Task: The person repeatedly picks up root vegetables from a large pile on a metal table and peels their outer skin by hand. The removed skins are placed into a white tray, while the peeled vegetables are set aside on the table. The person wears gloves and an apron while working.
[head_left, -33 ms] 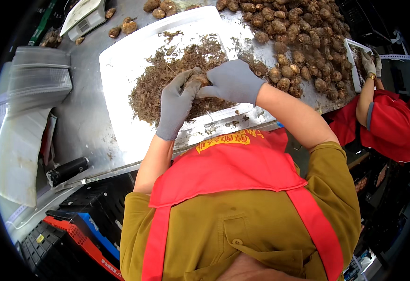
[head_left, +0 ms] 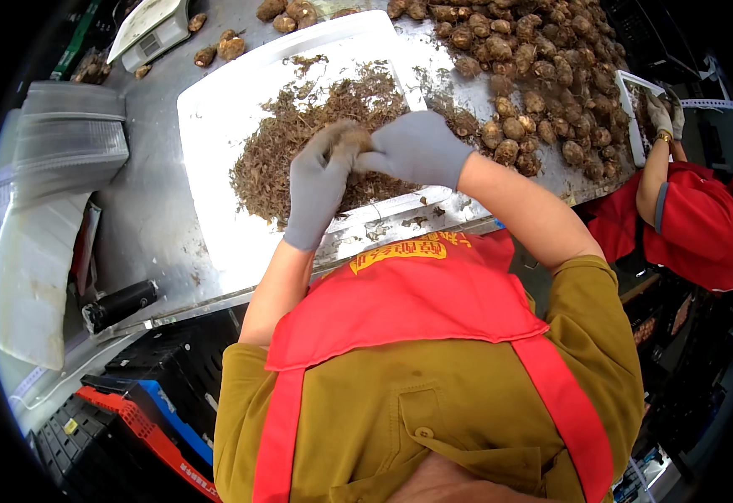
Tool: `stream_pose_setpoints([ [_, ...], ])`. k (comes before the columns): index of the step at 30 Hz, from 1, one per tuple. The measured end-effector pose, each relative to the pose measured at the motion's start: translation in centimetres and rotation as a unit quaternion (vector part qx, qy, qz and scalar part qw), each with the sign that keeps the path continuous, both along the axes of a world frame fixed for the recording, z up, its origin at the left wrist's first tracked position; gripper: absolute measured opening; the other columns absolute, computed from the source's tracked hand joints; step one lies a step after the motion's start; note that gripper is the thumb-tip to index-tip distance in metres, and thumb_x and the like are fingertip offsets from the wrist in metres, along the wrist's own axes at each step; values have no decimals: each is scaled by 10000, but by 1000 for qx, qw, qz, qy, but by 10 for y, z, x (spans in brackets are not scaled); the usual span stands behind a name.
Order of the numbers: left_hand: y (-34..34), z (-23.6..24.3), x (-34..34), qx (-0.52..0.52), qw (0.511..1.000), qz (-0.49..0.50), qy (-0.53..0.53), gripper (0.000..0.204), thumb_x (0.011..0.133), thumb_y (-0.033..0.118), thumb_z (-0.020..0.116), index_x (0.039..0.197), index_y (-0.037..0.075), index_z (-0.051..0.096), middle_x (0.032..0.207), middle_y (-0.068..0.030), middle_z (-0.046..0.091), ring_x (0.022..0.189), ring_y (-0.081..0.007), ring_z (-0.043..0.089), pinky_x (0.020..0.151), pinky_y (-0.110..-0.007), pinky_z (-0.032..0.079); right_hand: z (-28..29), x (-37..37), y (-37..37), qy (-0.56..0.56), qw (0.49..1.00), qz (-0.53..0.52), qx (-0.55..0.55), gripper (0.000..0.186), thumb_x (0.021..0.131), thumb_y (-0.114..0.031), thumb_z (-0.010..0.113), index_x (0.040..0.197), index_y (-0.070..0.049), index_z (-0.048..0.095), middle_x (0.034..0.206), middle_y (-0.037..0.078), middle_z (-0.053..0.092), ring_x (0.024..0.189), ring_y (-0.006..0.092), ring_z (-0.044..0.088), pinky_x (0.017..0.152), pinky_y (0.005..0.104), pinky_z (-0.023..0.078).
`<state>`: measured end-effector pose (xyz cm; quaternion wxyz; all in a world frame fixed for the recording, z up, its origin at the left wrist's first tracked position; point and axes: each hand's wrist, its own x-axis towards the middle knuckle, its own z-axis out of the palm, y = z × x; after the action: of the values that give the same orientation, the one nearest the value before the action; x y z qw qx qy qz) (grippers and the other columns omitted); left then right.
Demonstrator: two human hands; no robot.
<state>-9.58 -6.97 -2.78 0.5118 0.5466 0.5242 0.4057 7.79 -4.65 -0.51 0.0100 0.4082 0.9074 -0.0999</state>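
Note:
Both my hands, in grey gloves, meet over a white tray (head_left: 207,159) and work on a small brown taro (head_left: 356,141). My left hand (head_left: 320,180) wraps round the taro from the left. From the right, my right hand (head_left: 421,149) is closed with its fingertips pressed against the taro; motion blurs that spot and the fingers hide much of it. Beneath them, a heap of brown fibrous peelings (head_left: 270,163) covers the middle of the tray.
A big pile of hairy taros (head_left: 542,67) lies to the right on the metal table (head_left: 144,218). A white scale (head_left: 150,33) stands at the far left, near clear plastic containers (head_left: 73,134). Another gloved person (head_left: 693,210) works at the right; crates (head_left: 148,419) stand lower left.
My left hand has shifted very slightly, and the taro between my hands looks more blurred. My right hand stays nearly in place.

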Motion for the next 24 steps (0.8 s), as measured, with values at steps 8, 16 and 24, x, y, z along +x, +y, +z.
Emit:
stream_pose_setpoints([
  [8,12,8,6,-65,963,9,-262,388,987,240,550,1273,-23,561,1136,-119,647,1012,-156,627,852,-257,517,-2,3,-15,136,986,-84,-58,491,943,-493,464,699,-121,673,643,104,626,624,311,640,563,423,492],
  [16,17,-26,-17,-161,856,-85,-484,387,1040,254,413,1314,-3,504,1131,-127,631,936,-225,648,717,-360,573,10,18,-3,231,968,-99,-15,420,920,-458,556,758,-89,674,746,112,631,711,318,630,627,414,489],
  [24,11,-15,-5,-158,810,-26,-564,397,1034,246,424,1366,28,444,1284,-136,546,1115,-261,588,893,-411,554,5,-3,-9,514,830,-211,-51,278,834,-297,697,923,-34,720,866,123,684,769,281,662,683,349,522],
])
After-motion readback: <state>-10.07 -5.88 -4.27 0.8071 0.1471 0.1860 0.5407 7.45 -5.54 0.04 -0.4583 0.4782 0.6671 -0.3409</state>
